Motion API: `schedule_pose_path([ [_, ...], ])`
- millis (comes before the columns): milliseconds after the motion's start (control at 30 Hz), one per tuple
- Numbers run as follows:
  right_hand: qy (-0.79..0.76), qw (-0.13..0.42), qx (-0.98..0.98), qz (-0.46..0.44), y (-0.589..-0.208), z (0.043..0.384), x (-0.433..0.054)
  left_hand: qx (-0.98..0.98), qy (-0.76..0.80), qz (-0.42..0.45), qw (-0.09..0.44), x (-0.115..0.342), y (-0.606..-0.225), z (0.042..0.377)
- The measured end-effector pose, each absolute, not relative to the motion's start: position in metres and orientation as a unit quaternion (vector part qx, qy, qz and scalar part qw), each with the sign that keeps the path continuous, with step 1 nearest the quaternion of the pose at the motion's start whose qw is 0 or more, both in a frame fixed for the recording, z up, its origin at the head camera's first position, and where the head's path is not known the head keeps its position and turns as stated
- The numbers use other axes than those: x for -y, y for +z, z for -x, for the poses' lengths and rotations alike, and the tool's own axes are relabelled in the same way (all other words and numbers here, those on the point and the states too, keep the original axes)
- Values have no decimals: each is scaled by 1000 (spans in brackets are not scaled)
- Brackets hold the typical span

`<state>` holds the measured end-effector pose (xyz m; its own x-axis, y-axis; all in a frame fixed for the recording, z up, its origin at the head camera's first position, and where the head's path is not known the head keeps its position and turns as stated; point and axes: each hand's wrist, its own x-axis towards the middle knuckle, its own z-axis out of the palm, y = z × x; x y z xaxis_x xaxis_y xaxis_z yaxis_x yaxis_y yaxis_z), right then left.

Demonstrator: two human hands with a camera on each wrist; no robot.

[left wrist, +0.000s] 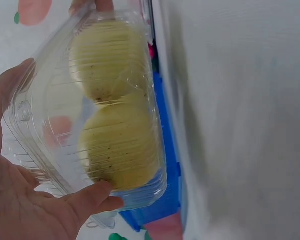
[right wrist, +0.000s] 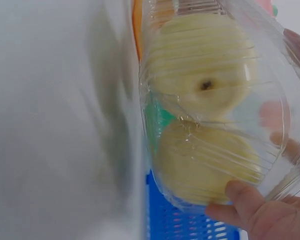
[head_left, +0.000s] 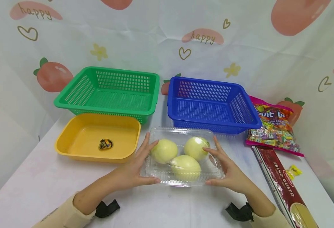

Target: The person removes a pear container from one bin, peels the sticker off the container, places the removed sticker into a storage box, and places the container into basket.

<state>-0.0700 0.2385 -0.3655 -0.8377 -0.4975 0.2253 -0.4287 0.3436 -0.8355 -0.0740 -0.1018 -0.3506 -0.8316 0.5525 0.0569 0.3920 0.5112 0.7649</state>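
Observation:
A clear plastic clamshell box [head_left: 157, 172] with three pale yellow pears [head_left: 186, 167] inside is held at the front middle of the table. My left hand [head_left: 131, 171] grips its left side, thumb at the near edge and fingers spread along the side and lid. On the opposite side my right hand [head_left: 229, 172] holds it the same way, with a fingertip over the lid. In the left wrist view two pears [left wrist: 121, 145] show through the ribbed wall. The right wrist view also has two pears [right wrist: 205, 65], one with its dark blossom end facing out.
Behind stand a green basket [head_left: 118, 110] and a blue basket [head_left: 212, 126]. A yellow tray [head_left: 70, 136] at left holds a small black packet [head_left: 105, 144]. On the right lie a candy bag [head_left: 275, 126], a spaghetti pack [head_left: 283, 180] and a yellow-wrapped candy [head_left: 293, 171].

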Motion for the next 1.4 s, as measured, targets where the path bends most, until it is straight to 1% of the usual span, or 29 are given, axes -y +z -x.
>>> schedule_pose_path([
  [200, -491, 23, -822, 288, -352, 68, -235, -862, 415, -276, 91, 104, -338, 73],
  [467, -493, 13, -818, 297, -337, 67, -229, -863, 415, -284, 61, 108, -325, 72],
  [833, -500, -7, -810, 305, -316, 67, -221, -857, 422, -294, 38, 114, -305, 71],
  [1100, -472, -6, -836, 281, -300, 76, -214, -855, 422, -300, 16, 123, -291, 76],
  [1400, -491, -13, -822, 289, -285, 94, -198, -855, 425, -298, -2, 139, -272, 85],
])
